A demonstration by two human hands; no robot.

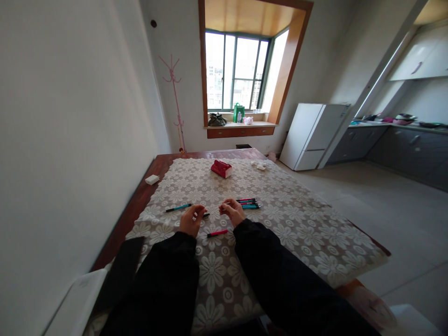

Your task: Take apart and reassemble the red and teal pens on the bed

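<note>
My left hand [193,220] is closed in a pinch over the flowered tablecloth, and what its fingertips hold is too small to make out. Close under those fingers lies a dark pen part [206,215]. Opposite it, my right hand [233,211] pinches a thin pale rod [214,206], perhaps a pen refill, which points toward the left hand. A blue pen with a black end [178,208] rests left of my left hand. Nearer me is a pink-red pen piece with a black end [217,233]. Several blue and pink pens [249,204] lie side by side just beyond my right hand.
A red tissue pack [221,169] and crumpled white tissue [259,165] lie farther back on the tablecloth [301,233]. A white charger [152,179] sits at the table's left edge, and a black flat object [121,270] lies by my left sleeve. The wall runs close along the left.
</note>
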